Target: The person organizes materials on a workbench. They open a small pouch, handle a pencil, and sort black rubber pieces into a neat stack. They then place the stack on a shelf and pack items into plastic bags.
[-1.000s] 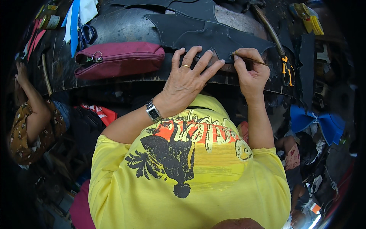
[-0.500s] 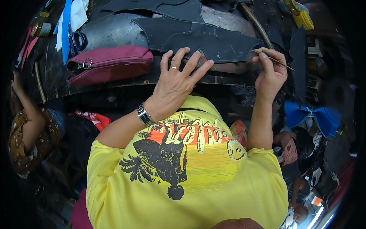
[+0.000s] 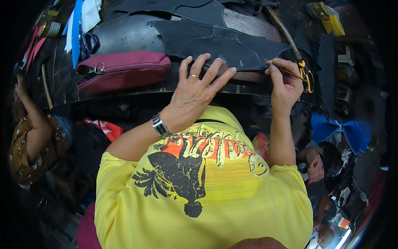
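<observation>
A black sheet piece with curved, pointed edges, like cut leather (image 3: 224,43), lies on the dark table in front of me. My left hand (image 3: 199,81) rests on its near edge, fingers spread and holding nothing; a ring and a wristwatch (image 3: 159,124) are on that arm. At the piece's right end, my right hand (image 3: 286,81) pinches a thin brown stick (image 3: 295,75) between thumb and fingers. The stick's tip is close to the piece's edge; I cannot tell whether it touches. Scissors with orange-and-black handles (image 3: 307,77) lie just right of that hand.
A maroon zip pouch (image 3: 124,72) sits left of my left hand, with blue-handled scissors (image 3: 89,42) behind. More black pieces (image 3: 199,12) lie farther back. A hammer-like tool's wooden handle (image 3: 284,31) and a yellow container (image 3: 331,23) are at the right. Another person's arm (image 3: 35,116) is far left.
My right hand has shifted left and slightly nearer with the stick, along the edge of the black piece. The orange-handled scissors beside it now show. My left hand stays spread at nearly the same place.
</observation>
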Available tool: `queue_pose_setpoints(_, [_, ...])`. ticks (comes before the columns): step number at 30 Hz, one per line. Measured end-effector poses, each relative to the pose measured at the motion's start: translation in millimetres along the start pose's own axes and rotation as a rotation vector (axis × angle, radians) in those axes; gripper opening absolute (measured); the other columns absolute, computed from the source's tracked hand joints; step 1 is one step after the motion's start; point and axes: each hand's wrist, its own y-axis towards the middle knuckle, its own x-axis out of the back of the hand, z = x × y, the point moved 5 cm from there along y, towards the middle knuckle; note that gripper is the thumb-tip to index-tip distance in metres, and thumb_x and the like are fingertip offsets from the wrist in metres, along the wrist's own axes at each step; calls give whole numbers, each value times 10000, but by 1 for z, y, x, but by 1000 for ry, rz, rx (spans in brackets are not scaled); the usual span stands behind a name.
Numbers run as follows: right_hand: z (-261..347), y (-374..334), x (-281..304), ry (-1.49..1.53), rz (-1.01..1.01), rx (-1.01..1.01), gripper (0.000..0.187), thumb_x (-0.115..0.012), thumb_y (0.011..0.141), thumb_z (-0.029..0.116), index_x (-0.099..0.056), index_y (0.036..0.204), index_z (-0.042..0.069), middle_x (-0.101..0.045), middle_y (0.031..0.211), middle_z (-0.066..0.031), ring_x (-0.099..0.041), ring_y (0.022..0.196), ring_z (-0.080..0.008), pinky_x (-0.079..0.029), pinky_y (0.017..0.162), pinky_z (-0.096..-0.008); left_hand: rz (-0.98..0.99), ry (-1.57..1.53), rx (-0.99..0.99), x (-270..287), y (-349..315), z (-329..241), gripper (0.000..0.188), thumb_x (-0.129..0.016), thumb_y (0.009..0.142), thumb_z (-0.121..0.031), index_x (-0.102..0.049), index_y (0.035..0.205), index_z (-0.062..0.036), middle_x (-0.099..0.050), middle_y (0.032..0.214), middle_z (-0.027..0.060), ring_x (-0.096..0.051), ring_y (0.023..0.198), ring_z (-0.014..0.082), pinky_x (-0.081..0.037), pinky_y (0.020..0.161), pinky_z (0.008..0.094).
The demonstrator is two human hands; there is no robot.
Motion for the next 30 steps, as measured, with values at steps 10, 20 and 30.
queue_pose_setpoints(10, [23, -7, -32, -294, 115, 200, 147, -668, 788, -85, -656, 902, 7, -671, 882, -66, -614, 828, -162, -478, 795, -273, -70, 15, 10, 1, 0, 0, 808, -798, 721, -208, -455, 1451, -258, -431, 1411, 73, -354, 1331, 307, -256, 1109, 516])
queue_pose_setpoints(20, [-6, -6, -32, 42, 51, -109, 126, -652, 876, -70, -644, 986, -8, -661, 945, -43, -619, 893, -103, -482, 823, -230, -37, -126, -11, -1, -7, 2, 804, -793, 750, -201, -421, 1463, -209, -365, 1483, 97, -258, 1432, 339, -194, 1180, 559])
queue_pose_setpoints(30, [4, -10, -77, 210, 204, -51, 132, -618, 872, -85, -633, 987, -20, -655, 929, -42, -620, 827, -89, -498, 765, -225, -68, -390, -48, 20, -17, 7, 613, -759, 777, -136, -528, 1335, -31, -471, 1385, 167, -406, 1363, 329, -304, 1158, 489])
